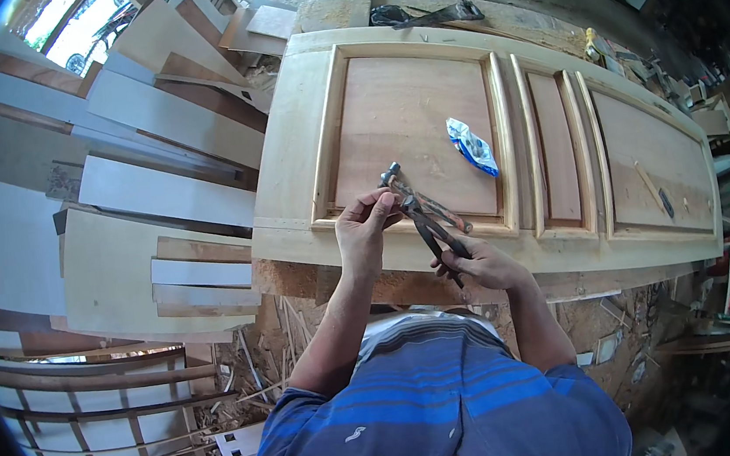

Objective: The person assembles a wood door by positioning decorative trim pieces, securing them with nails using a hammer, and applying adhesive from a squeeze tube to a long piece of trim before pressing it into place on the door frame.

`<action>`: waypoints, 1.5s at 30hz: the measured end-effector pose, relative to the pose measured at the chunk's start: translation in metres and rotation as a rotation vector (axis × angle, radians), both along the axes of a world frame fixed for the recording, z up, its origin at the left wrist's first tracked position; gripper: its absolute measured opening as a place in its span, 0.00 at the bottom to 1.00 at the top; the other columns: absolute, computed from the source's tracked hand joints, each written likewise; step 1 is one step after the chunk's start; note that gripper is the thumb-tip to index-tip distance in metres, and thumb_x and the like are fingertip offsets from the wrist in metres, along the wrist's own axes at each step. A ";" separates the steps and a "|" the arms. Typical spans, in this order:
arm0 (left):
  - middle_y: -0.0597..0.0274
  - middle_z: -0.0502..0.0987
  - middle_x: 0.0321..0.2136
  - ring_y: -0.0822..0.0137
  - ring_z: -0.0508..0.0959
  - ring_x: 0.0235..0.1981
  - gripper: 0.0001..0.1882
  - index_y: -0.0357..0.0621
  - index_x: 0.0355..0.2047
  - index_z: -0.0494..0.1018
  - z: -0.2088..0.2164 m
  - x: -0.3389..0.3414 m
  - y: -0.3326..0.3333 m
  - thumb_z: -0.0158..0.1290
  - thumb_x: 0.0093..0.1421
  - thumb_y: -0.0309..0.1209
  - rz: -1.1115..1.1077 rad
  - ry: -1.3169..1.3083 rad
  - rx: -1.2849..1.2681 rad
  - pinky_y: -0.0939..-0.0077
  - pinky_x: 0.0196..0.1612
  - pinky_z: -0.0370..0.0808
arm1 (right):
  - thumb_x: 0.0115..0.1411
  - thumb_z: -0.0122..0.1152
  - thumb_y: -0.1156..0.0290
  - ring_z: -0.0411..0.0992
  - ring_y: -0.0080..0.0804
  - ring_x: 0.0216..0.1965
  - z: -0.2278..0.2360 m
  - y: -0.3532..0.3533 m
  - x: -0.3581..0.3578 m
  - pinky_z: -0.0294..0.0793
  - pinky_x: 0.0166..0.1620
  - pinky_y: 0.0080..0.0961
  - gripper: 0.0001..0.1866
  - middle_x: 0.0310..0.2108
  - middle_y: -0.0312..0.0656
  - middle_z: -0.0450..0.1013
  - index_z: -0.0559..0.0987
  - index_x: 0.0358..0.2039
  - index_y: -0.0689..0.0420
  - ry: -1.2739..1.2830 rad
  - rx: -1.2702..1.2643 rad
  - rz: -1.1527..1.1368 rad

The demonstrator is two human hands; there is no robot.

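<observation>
My right hand [484,262] grips the dark handles of a pair of pliers [432,229], whose head points up and to the left. Close to that head, my left hand [365,228] is closed in a pinch; whatever sits between its thumb and finger is too small to name. Beneath both hands lies a pale wooden door [286,183] with framed panels. A hammer [438,208] rests on it just behind the pliers, its metal head to the upper left. Farther back on the same panel is a crumpled blue and white plastic packet [471,147].
A pencil-like stick [648,187] and a small dark tool [667,202] lie on the door's right panel. Black plastic [424,15] sits beyond its far edge. Boards [160,195] are stacked at the left. Wood scraps [250,362] litter the floor below.
</observation>
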State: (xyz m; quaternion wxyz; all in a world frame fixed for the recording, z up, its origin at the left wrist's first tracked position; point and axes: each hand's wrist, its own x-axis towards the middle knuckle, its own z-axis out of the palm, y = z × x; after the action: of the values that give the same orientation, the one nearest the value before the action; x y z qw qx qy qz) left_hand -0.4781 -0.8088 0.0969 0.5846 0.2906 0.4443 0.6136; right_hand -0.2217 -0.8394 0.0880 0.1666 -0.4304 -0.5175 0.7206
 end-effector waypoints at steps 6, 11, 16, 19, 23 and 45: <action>0.54 0.88 0.41 0.66 0.89 0.42 0.11 0.34 0.49 0.83 -0.003 0.011 -0.004 0.64 0.73 0.30 -0.024 0.051 0.032 0.69 0.51 0.89 | 0.79 0.59 0.47 0.79 0.25 0.50 0.003 -0.008 0.010 0.80 0.54 0.30 0.31 0.52 0.42 0.82 0.74 0.69 0.60 -0.043 0.071 0.012; 0.55 0.88 0.41 0.68 0.88 0.42 0.11 0.32 0.49 0.84 -0.001 0.015 -0.002 0.64 0.73 0.28 -0.021 0.118 0.044 0.73 0.50 0.88 | 0.78 0.60 0.46 0.79 0.24 0.46 -0.004 -0.004 0.015 0.80 0.49 0.28 0.29 0.47 0.40 0.82 0.78 0.62 0.60 -0.042 0.106 -0.033; 0.56 0.88 0.40 0.69 0.87 0.41 0.10 0.32 0.48 0.84 -0.002 0.012 0.003 0.64 0.72 0.27 0.014 0.140 0.059 0.73 0.50 0.87 | 0.77 0.63 0.48 0.77 0.22 0.39 0.003 0.009 0.014 0.79 0.42 0.27 0.23 0.38 0.36 0.78 0.80 0.49 0.59 -0.159 0.065 0.011; 0.59 0.87 0.39 0.71 0.87 0.41 0.08 0.33 0.47 0.84 -0.006 0.018 0.009 0.65 0.72 0.26 0.066 0.156 0.065 0.75 0.49 0.86 | 0.74 0.66 0.48 0.77 0.23 0.36 0.006 0.016 0.015 0.78 0.40 0.26 0.23 0.36 0.35 0.78 0.80 0.48 0.58 -0.139 0.102 0.025; 0.58 0.87 0.39 0.69 0.87 0.41 0.07 0.33 0.46 0.82 -0.035 0.025 0.021 0.64 0.71 0.24 0.034 0.187 0.107 0.73 0.50 0.86 | 0.74 0.67 0.47 0.76 0.24 0.35 -0.040 0.017 0.022 0.76 0.40 0.29 0.23 0.33 0.33 0.77 0.81 0.41 0.58 -0.148 0.044 0.041; 0.54 0.88 0.41 0.68 0.88 0.43 0.13 0.31 0.49 0.81 -0.068 0.050 0.036 0.69 0.68 0.25 -0.145 0.200 -0.163 0.73 0.52 0.86 | 0.63 0.73 0.59 0.71 0.29 0.21 -0.107 -0.014 0.012 0.71 0.29 0.40 0.22 0.17 0.40 0.70 0.77 0.22 0.63 -0.433 0.074 -0.157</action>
State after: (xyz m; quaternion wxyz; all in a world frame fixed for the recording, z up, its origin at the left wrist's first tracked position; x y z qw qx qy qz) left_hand -0.4280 -0.7732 0.0286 0.6017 0.3332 0.5266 0.4996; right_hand -0.2097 -0.8531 -0.0192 0.1229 -0.6076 -0.5320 0.5768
